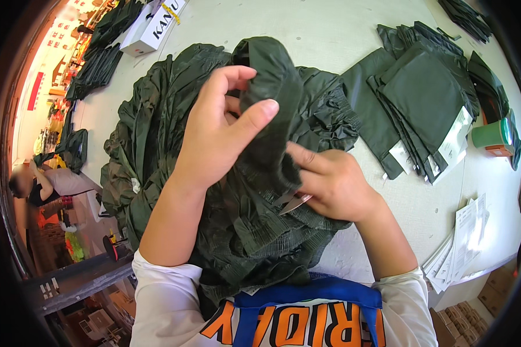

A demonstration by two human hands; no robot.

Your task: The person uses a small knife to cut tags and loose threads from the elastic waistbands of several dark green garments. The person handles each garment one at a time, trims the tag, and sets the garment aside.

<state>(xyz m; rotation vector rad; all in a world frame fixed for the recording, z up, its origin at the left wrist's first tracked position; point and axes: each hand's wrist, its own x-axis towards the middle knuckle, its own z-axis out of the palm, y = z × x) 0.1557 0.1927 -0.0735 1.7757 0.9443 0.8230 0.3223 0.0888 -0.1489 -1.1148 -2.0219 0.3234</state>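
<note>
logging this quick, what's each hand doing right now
Left hand: closed, holding a dark green garment.
Right hand: closed, holding a metal-bladed tool, mostly hidden.

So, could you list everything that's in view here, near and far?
Table: one, whitish, under everything central
Garment heap: one, dark green, centre
Folded garments: several, dark green, right, with white tags
Dark cloth pile: one, upper left
Box: one, white, top left, yellow strip on it
Cylinder: one, green, far right
Papers: several, white, lower right
Co-worker: one, dark top, far left
Apron: one, blue-edged, bottom
Metal blade: one, shiny, in the right hand
Left hand: one, bare, against raised cloth
Right hand: one, bare, beside the raised cloth
</note>
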